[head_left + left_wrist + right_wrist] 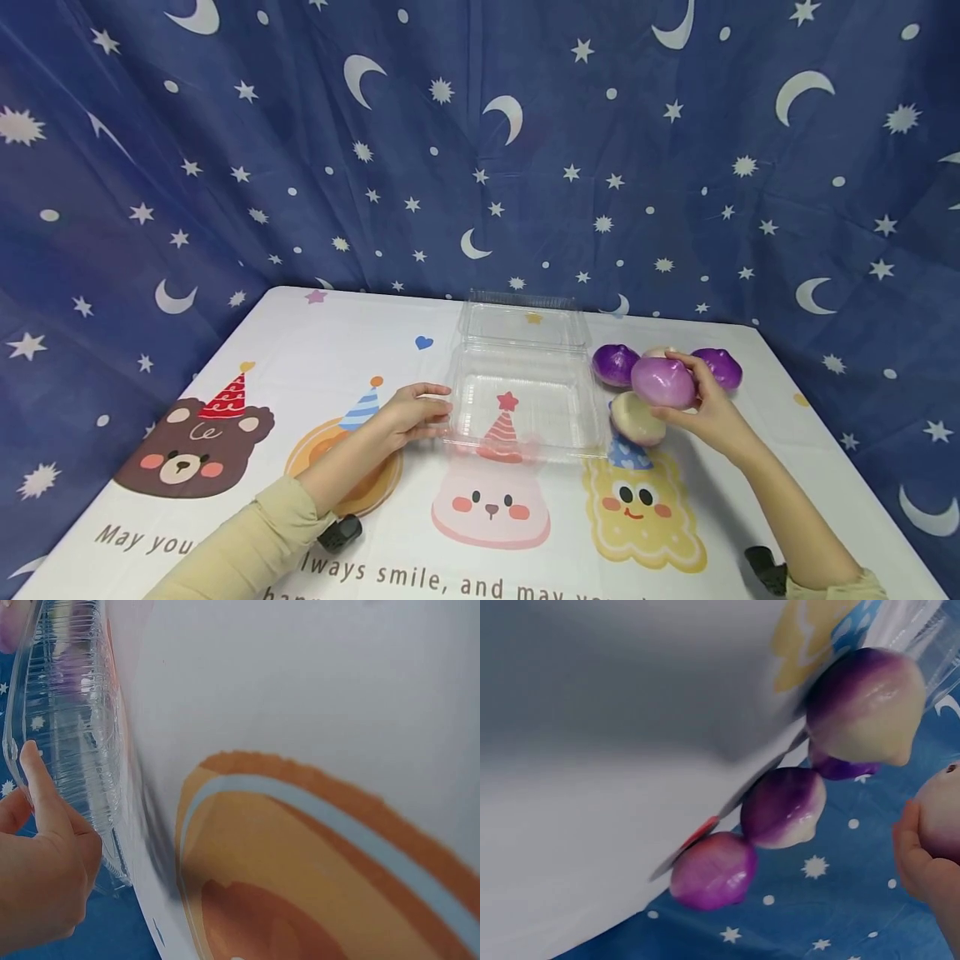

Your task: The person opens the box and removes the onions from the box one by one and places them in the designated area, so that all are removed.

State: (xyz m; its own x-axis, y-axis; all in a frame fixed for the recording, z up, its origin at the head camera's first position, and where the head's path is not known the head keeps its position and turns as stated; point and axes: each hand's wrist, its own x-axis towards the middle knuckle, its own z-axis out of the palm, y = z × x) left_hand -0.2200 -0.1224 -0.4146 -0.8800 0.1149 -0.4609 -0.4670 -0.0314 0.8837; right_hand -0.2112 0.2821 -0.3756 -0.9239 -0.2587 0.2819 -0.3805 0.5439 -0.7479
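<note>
My right hand [705, 408] grips a light purple, onion-shaped model [663, 383], held above several others. In the right wrist view, the hand [922, 862] curls around its pale side. Below it lies a cream onion [637, 419]; darker purple onions [615, 365] [720, 368] lie to its left and right. Another pale onion [660, 352] is mostly hidden behind the held one. My left hand [416, 414] touches the left side of a clear plastic box [525, 408], its lid tipped back. Up close, one straight finger [46, 791] lies along the box's ribbed wall.
A white tablecloth [360, 333] printed with cartoon animals and lettering covers the table. Behind it hangs a blue curtain [420, 150] with moons and stars. The open lid [525, 323] stretches toward the table's back edge. The loose onions sit right of the box.
</note>
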